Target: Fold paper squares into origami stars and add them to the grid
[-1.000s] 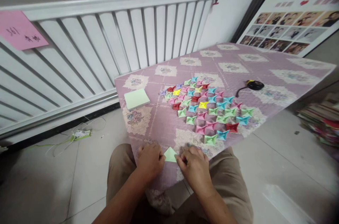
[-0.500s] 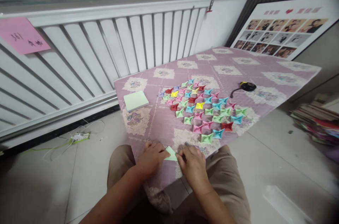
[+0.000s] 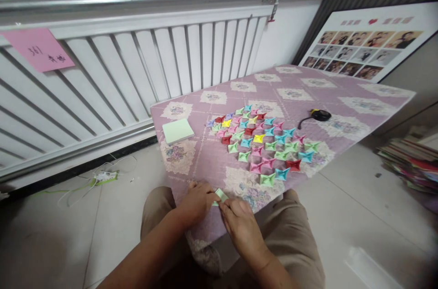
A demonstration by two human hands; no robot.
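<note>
A small light green sheet of folding paper [image 3: 221, 195] lies at the near corner of the table, partly hidden under my fingers. My left hand [image 3: 199, 202] grips its left side with bent fingers. From the right, my right hand [image 3: 241, 220] has its fingers pressed together on the paper's lower right part, close to the left fingertips. Just beyond the hands stand rows of folded paper boats [image 3: 268, 180] in green, pink, blue, red, yellow and purple. A stack of pale green paper [image 3: 178, 131] sits farther off on the left.
A black and yellow tape measure [image 3: 320, 115] lies right of the paper shapes on the flowered tablecloth [image 3: 212, 143]. Behind the table runs a white radiator [image 3: 178, 56]. A photo board [image 3: 362, 45] leans at the back right, and a power strip [image 3: 105, 177] is on the floor.
My right hand has moved left over the paper, towards my left fingers, and less of the green paper shows. The view has tilted slightly upward.
</note>
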